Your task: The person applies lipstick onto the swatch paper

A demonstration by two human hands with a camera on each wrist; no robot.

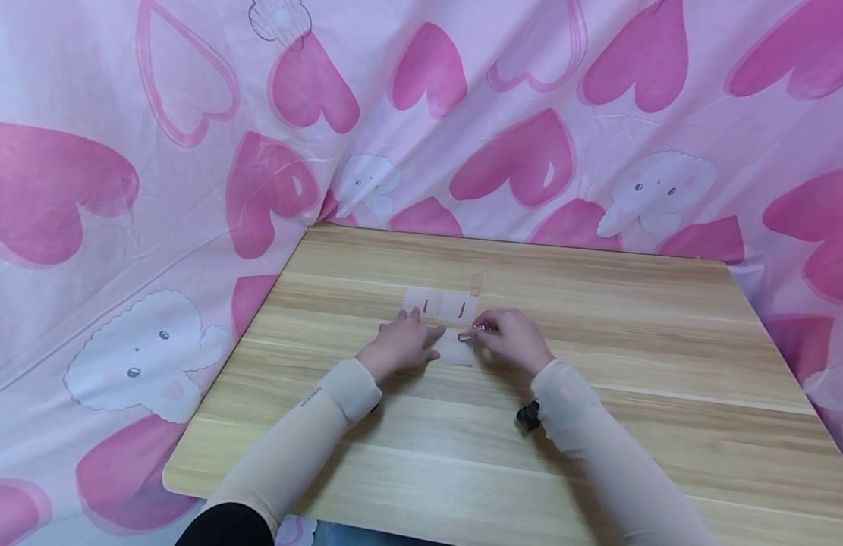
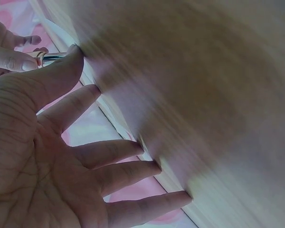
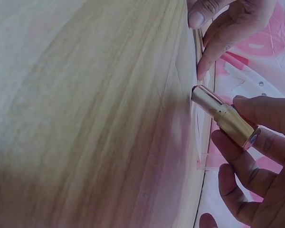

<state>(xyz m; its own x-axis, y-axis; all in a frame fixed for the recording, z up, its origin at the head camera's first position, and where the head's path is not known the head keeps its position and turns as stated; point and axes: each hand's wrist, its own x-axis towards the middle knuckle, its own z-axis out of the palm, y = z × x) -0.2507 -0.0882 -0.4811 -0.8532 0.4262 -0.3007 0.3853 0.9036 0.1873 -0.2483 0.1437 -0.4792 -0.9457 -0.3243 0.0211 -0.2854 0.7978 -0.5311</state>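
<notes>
My right hand [image 1: 515, 338] pinches a lipstick [image 1: 470, 332] between thumb and fingers. In the right wrist view the lipstick [image 3: 225, 118] has a gold and silvery tube, and its dark tip meets the paper. A thin whitish paper [image 1: 455, 352] lies on the table under the tip. Its upper part [image 1: 440, 297] bears two short red strokes [image 1: 462, 309]. My left hand [image 1: 402, 341] rests its spread fingertips on and beside the paper, to the left of the lipstick. In the left wrist view those fingers [image 2: 118, 173] are nearly straight and hold nothing.
Just beyond the paper lies a small clear cap-like piece [image 1: 476, 284]. The wooden table [image 1: 633, 318] extends to both sides. A pink heart-patterned cloth [image 1: 510, 159] hangs behind and along the left edge.
</notes>
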